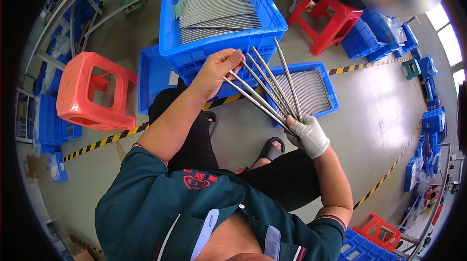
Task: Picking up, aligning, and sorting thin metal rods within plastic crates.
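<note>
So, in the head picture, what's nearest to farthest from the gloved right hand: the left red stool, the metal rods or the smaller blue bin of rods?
From the right hand:
1. Metal rods: held in it.
2. Smaller blue bin: just beyond it.
3. Red stool: far over on the left.

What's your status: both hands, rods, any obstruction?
Right hand gripping fanned metal rods near lower ends. Left hand at upper ends of some, grip unclear. Blue crate ahead; nothing visibly blocking either hand.
</note>
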Demonstrator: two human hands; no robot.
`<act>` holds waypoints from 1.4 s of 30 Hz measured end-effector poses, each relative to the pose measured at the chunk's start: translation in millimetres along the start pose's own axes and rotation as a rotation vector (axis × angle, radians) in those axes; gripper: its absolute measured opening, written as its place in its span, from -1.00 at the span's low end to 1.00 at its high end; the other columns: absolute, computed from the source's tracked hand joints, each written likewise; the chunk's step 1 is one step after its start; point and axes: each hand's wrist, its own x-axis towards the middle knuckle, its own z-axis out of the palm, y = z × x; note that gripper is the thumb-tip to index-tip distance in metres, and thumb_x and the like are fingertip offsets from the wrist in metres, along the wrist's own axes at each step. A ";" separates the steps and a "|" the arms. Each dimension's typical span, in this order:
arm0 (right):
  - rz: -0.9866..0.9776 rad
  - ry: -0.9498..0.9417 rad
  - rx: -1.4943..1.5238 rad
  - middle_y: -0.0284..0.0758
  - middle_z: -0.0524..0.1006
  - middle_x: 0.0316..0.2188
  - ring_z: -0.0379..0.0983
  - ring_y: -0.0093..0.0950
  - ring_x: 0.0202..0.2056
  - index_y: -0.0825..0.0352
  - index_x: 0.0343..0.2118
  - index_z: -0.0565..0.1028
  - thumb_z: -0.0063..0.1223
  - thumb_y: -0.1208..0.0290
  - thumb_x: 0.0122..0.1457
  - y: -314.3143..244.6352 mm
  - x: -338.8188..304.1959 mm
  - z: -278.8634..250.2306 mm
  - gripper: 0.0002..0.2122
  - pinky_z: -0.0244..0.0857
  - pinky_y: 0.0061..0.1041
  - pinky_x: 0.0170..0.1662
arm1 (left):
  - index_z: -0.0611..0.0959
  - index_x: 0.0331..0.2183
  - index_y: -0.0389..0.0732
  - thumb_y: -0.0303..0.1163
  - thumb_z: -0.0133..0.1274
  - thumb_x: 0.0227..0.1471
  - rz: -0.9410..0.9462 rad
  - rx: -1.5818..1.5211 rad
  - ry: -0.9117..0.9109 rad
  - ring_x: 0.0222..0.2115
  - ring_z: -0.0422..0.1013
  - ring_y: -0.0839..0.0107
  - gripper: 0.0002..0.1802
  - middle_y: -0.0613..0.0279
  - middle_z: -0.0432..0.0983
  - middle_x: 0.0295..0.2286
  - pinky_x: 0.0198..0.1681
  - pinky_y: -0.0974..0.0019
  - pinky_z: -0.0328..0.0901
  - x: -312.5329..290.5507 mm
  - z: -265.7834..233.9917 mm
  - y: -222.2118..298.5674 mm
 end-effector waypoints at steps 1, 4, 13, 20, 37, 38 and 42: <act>-0.001 0.003 0.002 -0.42 0.38 -0.65 0.21 -0.71 -0.70 0.43 -0.41 0.43 0.07 0.20 0.12 0.6 0.3 0.2 -0.69 0.06 -0.72 -0.65 | 0.53 -0.44 -0.23 -0.13 -0.06 0.12 -0.009 -0.005 0.003 -0.62 0.14 0.66 -0.66 0.43 0.26 -0.64 -0.53 0.58 0.07 0.0 1.3 -0.2; -0.017 0.023 0.024 -0.43 0.35 -0.70 0.19 -0.71 -0.73 0.41 -0.44 0.42 0.06 0.19 0.12 1.1 0.8 -0.3 -0.70 0.03 -0.71 -0.69 | 0.54 -0.41 -0.22 -0.14 -0.06 0.12 0.000 0.002 0.006 -0.60 0.15 0.66 -0.68 0.44 0.26 -0.63 -0.51 0.57 0.07 -1.7 4.5 1.5; 0.104 -0.200 0.142 -0.47 0.24 -0.80 0.07 -0.70 -0.81 0.32 -0.53 0.37 0.00 0.11 0.14 -1.0 -6.5 -1.0 -0.67 -0.12 -0.72 -0.75 | 0.54 -0.39 -0.24 -0.14 -0.06 0.12 0.185 -0.028 -0.031 -0.58 0.11 0.67 -0.67 0.44 0.24 -0.59 -0.51 0.58 0.03 -4.9 4.4 3.4; 0.028 -0.064 -0.020 -0.45 0.33 -0.72 0.20 -0.70 -0.76 0.36 -0.50 0.40 -0.03 0.10 0.16 3.4 -1.9 0.8 -0.65 0.02 -0.72 -0.72 | 0.58 -0.40 -0.21 -0.12 -0.03 0.09 0.184 0.139 0.061 -0.50 0.16 0.66 -0.66 0.43 0.38 -0.50 -0.42 0.56 0.07 -7.0 7.5 14.9; -0.396 0.414 -0.786 -0.22 0.41 -0.76 0.29 -0.44 -0.80 0.34 -0.49 0.48 0.03 0.24 0.10 1.4 -0.9 12.4 -0.77 0.23 -0.51 -0.65 | 0.61 -0.38 -0.28 -0.22 0.01 0.08 0.081 0.267 0.117 -0.39 0.34 0.60 -0.70 0.34 0.47 -0.48 -0.21 0.53 0.22 -3.8 -1.2 -5.6; -0.397 0.412 -0.786 -0.22 0.41 -0.76 0.29 -0.44 -0.80 0.34 -0.49 0.48 0.03 0.24 0.10 1.7 0.6 12.2 -0.77 0.23 -0.51 -0.65 | 0.61 -0.38 -0.28 -0.22 0.01 0.08 0.081 0.267 0.119 -0.39 0.34 0.60 -0.70 0.34 0.47 -0.48 -0.21 0.53 0.22 -4.0 -1.9 -5.4; -0.290 0.286 -0.639 -0.29 0.35 -0.79 0.28 -0.54 -0.80 0.39 -0.45 0.49 0.02 0.25 0.12 11.3 8.0 2.1 -0.74 0.23 -0.54 -0.65 | 0.59 -0.43 -0.25 -0.18 -0.01 0.10 0.105 0.269 0.135 -0.51 0.20 0.66 -0.69 0.44 0.36 -0.56 -0.36 0.57 0.14 -2.8 -3.4 4.9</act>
